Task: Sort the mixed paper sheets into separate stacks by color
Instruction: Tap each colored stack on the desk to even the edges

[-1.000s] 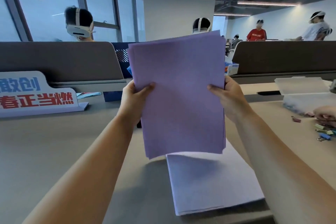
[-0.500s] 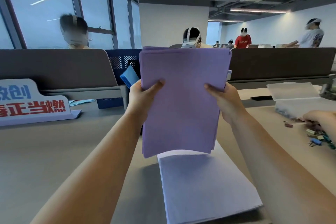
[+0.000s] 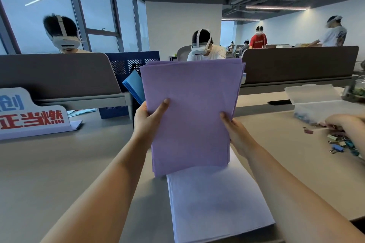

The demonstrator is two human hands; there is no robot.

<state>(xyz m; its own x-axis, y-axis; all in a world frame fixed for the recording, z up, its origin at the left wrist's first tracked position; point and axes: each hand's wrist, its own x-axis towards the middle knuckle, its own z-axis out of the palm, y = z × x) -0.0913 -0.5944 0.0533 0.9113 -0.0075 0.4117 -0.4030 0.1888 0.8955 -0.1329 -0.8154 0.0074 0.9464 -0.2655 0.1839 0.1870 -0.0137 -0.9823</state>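
Both hands, left (image 3: 147, 119) and right (image 3: 236, 134), grip a purple paper stack (image 3: 190, 116) upright by its side edges above the desk (image 3: 59, 163), with a white stack (image 3: 217, 203) (lying flat) just beneath them.

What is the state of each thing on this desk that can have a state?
Purple sheets: upright, held at both side edges.
Left hand: grips the purple sheets.
Right hand: grips the purple sheets.
White stack: flat on the desk.
Blue sheets: tilted, partly hidden behind the purple sheets.
Box: open, lid up behind it.
Clips: loose, scattered on the desk.
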